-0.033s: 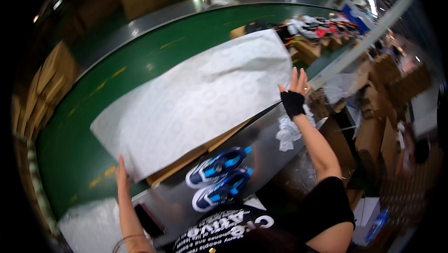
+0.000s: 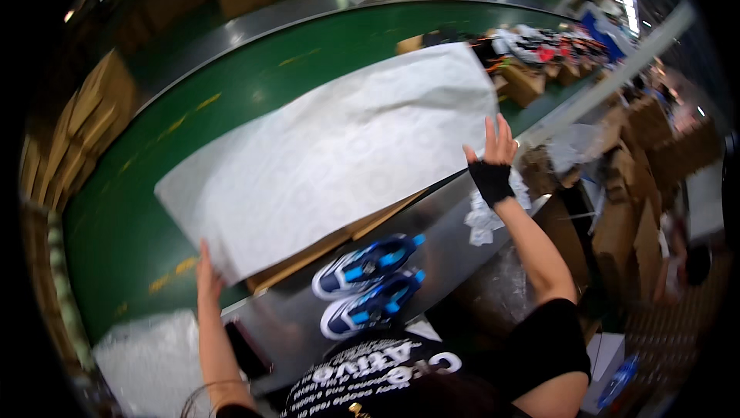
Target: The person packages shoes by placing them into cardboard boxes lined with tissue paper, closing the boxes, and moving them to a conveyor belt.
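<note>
A wide sheet of white wrapping paper [image 2: 331, 140] lies over an open brown cardboard box [image 2: 301, 260], hiding most of it. By the paper's near left corner is my left hand [image 2: 208, 273], open, fingers stretched along the edge and a little blurred. My right hand [image 2: 493, 148], in a black fingerless glove [image 2: 492, 181], is open with spread fingers beside the right edge of the sheet. Closer to my body, a pair of navy, white and light blue shoes [image 2: 370, 283] rests side by side on the metal surface. Neither hand touches the shoes.
A green belt [image 2: 185, 133] runs behind the paper. Shoes and boxes [image 2: 532, 55] are heaped at the far right. Flattened cartons [image 2: 92, 109] stand left. Crumpled paper [image 2: 484, 221] lies below my right hand, a dark phone-like object [image 2: 247, 348] near my left forearm, plastic wrapping [image 2: 150, 364] lower left.
The whole view has shifted slightly, with the scene appearing a little farther right. Both hands, the paper and the shoes keep nearly the same places relative to each other.
</note>
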Tool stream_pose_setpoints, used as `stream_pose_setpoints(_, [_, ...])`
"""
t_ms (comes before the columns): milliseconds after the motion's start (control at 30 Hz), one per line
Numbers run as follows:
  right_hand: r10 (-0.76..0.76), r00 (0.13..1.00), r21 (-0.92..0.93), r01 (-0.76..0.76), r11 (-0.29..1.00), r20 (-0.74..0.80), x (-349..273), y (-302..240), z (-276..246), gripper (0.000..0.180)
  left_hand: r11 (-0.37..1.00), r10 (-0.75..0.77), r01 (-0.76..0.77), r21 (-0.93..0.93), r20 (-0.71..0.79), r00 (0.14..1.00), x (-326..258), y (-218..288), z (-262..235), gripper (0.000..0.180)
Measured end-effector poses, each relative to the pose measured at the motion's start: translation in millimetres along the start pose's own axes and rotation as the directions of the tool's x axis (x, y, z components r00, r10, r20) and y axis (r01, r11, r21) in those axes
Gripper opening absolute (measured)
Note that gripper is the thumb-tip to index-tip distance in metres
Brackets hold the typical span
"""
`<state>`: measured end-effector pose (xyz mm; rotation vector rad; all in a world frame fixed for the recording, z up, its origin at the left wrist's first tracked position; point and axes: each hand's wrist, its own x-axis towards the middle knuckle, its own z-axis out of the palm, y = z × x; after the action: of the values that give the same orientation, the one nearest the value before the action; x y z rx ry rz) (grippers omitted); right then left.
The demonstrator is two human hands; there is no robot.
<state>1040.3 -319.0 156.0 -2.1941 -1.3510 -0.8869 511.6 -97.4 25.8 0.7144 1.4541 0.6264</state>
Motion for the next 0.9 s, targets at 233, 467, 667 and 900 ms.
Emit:
stream_pose_setpoints(233, [-0.835,0.479,0.669,0.53,0.52,0.27,-148.0,-132.6,-73.6,0.016,0.92,0.139,-0.045,-0.389,0.218,0.966,3.6,-17.0,56.9,0.043])
stream_pose_setpoints(467, [-0.738,0.363,0.698,0.26,0.667,0.57,-89.4,-194.4,-87.5,0.027,0.904,0.398,-0.382,-0.192,0.052,0.916,-29.5,-25.3,27.5,0.026])
stream_pose_setpoints(667, [-0.099,0.664,0.59,-0.574,0.567,0.741,-18.6,-246.0,-0.2,0.032,0.801,0.596,-0.598,0.024,0.051,0.801,-79.7,24.3,-17.9,0.02])
stream_pose_setpoints(900, [-0.519,0.29,0.585,-0.543,0.603,0.804,-69.2,-339.2,92.9,0.055,0.761,0.608,-0.648,-0.035,0.389,0.692,-124.4,59.9,70.1,0.025])
